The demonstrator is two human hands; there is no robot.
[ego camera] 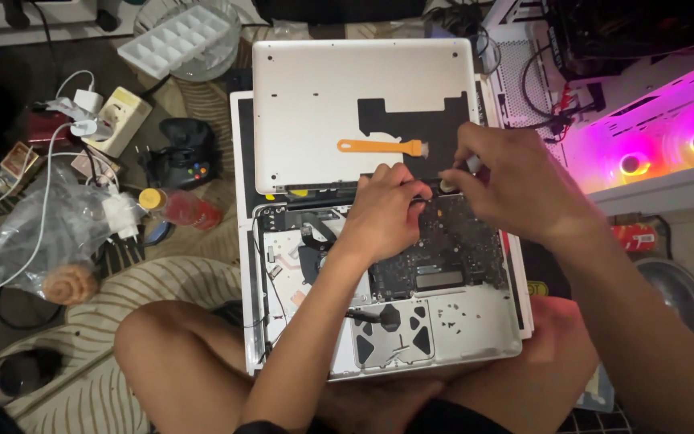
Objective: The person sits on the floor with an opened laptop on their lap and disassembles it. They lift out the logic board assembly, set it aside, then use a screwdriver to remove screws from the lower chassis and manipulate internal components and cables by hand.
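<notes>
An opened laptop [443, 321] lies across the person's lap, its underside up and its insides bare: a dark circuit board [451, 249] on the right, a black fan [315, 257] to its left, and a pale metal frame around them. The removed bottom cover [323, 120] rests at the far end of the laptop, with a black patch on it and an orange plastic pry tool [379, 146] lying across that patch.

Both hands meet at the far edge of the circuit board. The left hand [383, 209] has its fingers curled down onto the board's far edge; its grip is narrow, fingertips pinched close, though what they hold, if anything, is too small to tell. The right hand [516, 189] hovers just beside it, thumb and forefinger closed on a small pale object [448, 184] and a slim tool [472, 163] whose kind cannot be made out.

On the floor to the left lie a black game controller [182, 153], a power strip [118, 119] with white chargers, a clear plastic bag [34, 233] and a white ice tray [174, 36] in a glass bowl. To the right, a computer case [668, 137] glows pink.
</notes>
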